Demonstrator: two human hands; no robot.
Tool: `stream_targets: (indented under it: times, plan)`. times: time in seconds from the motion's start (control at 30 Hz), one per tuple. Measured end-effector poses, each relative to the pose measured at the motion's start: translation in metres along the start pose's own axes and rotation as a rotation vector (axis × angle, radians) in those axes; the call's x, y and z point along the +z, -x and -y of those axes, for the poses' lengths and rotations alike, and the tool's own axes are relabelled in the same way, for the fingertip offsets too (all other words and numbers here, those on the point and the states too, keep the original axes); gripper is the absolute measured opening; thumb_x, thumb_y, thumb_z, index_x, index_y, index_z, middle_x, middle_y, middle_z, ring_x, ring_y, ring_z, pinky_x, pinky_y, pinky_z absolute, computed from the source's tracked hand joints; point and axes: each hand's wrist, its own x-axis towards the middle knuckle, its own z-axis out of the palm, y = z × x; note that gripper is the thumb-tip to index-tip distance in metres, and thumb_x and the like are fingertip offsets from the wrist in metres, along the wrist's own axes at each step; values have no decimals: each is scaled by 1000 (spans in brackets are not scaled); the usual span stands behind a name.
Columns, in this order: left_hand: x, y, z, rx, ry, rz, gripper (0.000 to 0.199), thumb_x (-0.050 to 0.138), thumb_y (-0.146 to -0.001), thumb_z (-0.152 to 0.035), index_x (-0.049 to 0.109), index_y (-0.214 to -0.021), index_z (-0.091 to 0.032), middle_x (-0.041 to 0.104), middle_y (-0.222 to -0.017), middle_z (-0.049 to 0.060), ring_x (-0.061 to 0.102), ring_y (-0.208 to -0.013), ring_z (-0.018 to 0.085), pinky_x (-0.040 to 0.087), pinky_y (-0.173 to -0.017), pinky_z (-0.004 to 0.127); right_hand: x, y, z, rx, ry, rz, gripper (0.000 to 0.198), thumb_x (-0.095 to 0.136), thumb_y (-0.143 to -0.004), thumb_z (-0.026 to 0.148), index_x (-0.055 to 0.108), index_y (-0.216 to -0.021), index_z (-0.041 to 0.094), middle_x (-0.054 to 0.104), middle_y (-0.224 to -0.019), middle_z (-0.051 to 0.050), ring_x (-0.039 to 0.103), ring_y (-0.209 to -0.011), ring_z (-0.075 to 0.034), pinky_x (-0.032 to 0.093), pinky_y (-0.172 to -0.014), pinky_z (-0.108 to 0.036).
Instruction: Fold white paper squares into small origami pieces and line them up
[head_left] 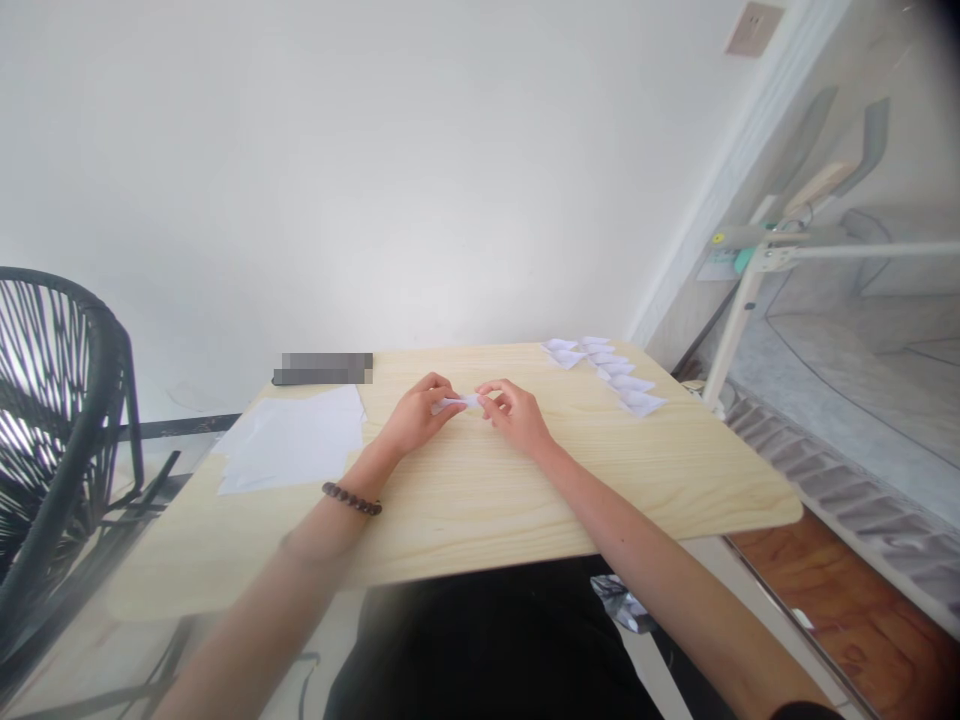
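A small folded piece of white paper (469, 401) is held between my two hands, just above the middle of the wooden table. My left hand (420, 415) pinches its left end between thumb and fingers. At its right end, my right hand (515, 412) grips it the same way, fingers curled. Both hands partly cover the paper, so its full shape is hidden. Several folded white paper pieces (641, 402) with pointed ends stand in rows at the back right of the table. To the left of my left hand lie flat sheets of white paper (300, 440), overlapping.
The pale wooden table (465, 530) reaches back to a white wall (420, 180). A dark, blurred-out object (322, 369) lies at its back left corner. On the left stands a black woven chair (97, 350); on the right, a white metal frame (739, 320).
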Motion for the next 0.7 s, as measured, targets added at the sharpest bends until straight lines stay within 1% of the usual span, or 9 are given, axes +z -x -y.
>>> stream_targets:
  times: [0.1,0.17,0.27,0.37,0.47,0.6,0.7]
  plan:
    - [-1,-1,-3,-19,9,-43,26,48,-80,-37,61,-86,-17,54,-87,6,52,-76,15,40,-69,26,0,0,2,-93,27,-75,24,47,-79,35,56,-96,21,57,-104,-6,58,-64,-10,46,-50,-21]
    - [-1,-1,-5,-41,17,-65,26,47,-80,-38,61,-85,-16,55,-85,5,53,-74,15,40,-67,25,0,1,3,-151,44,-92,22,47,-80,33,58,-94,21,55,-109,-5,57,-66,-10,47,-50,-21]
    - [-1,-2,-6,-67,22,-59,28,46,-81,-38,62,-85,-16,57,-82,5,53,-72,14,40,-65,25,1,1,4,-198,83,-79,23,45,-81,32,62,-93,23,55,-109,-5,58,-72,-11,48,-53,-22]
    - [-1,-1,-6,-61,24,-58,28,46,-81,-39,63,-86,-16,59,-82,5,54,-71,14,40,-66,24,2,1,3,-222,116,-66,24,45,-82,31,62,-98,25,55,-109,-4,58,-77,-12,50,-58,-23]
    - [0,-1,-4,-30,32,-80,28,47,-81,-38,64,-86,-17,59,-81,5,54,-70,13,41,-65,24,2,0,0,-237,130,-70,25,46,-82,30,62,-101,25,56,-110,-4,58,-76,-11,52,-59,-23]
    - [2,-1,-2,23,26,-112,25,51,-79,-37,66,-86,-18,56,-82,4,53,-71,13,42,-65,24,2,0,-2,-258,141,-72,23,46,-82,28,64,-96,24,56,-110,-4,58,-79,-11,51,-59,-22]
    - [2,0,-2,59,20,-114,23,51,-79,-35,66,-87,-20,55,-83,4,53,-72,13,42,-66,25,3,0,-3,-247,128,-56,20,50,-79,29,65,-92,23,54,-111,-4,59,-73,-10,50,-55,-21]
